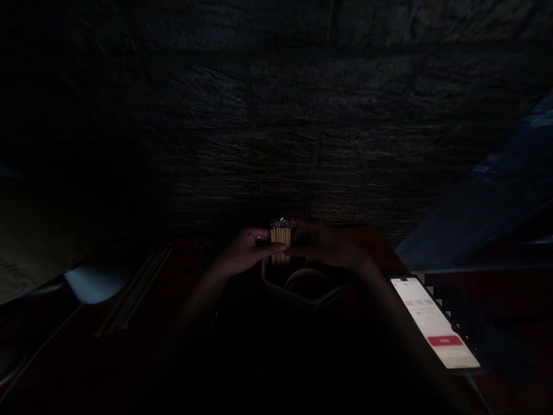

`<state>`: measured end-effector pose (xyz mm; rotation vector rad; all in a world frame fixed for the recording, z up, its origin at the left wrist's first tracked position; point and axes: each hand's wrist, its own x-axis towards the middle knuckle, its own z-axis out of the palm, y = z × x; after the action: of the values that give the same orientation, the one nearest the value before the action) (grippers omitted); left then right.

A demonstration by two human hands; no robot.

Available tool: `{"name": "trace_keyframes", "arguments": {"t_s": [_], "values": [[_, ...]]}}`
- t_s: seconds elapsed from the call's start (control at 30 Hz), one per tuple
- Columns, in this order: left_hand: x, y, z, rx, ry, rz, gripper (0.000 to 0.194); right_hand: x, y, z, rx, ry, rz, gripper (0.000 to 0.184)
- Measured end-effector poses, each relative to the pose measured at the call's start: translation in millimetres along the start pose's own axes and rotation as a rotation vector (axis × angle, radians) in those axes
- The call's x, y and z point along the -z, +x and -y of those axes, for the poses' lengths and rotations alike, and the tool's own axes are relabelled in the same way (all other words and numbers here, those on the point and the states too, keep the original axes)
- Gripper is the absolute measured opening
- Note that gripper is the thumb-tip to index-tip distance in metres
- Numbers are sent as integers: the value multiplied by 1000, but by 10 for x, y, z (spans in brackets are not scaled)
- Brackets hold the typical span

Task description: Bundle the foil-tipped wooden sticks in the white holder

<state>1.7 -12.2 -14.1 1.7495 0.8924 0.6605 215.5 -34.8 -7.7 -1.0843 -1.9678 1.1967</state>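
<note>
The scene is very dark. My left hand [246, 249] and my right hand [317, 242] meet at the middle of the view. Between their fingertips they pinch a small bundle of pale wooden sticks [280, 237] with a shiny silvery cap on top. Both hands have their fingers closed on the bundle, one from each side. Right below it lies a dim, pale-rimmed open container [302, 288]; I cannot see what is in it.
A lit phone [434, 321] with a white screen and a red button lies at the right. Several long thin sticks [138, 288] lie at the left beside a pale rounded object [93, 282]. A rough stone wall [280, 115] rises behind.
</note>
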Motion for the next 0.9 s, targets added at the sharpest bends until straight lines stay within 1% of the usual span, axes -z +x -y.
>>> {"name": "trace_keyframes", "arguments": {"t_s": [0.17,0.23,0.33,0.5,0.7,0.8,0.9], "values": [[16,11,33,27,-2,24,30,-4,-4,6,5,-34,-12,40],[19,14,44,38,5,30,30,-7,-4,14,-7,-51,-16,42],[10,22,67,63,28,21,31,-10,-1,17,-32,-108,-48,47],[-13,42,109,92,49,-3,27,-15,3,12,-17,-130,-62,46],[-38,55,95,47,65,18,27,-24,3,32,-19,-150,-34,48],[-58,52,70,40,80,1,25,-31,9,20,-32,-182,-44,51],[-69,51,68,51,66,-10,23,-41,18,-2,-31,-158,-55,49]]}}
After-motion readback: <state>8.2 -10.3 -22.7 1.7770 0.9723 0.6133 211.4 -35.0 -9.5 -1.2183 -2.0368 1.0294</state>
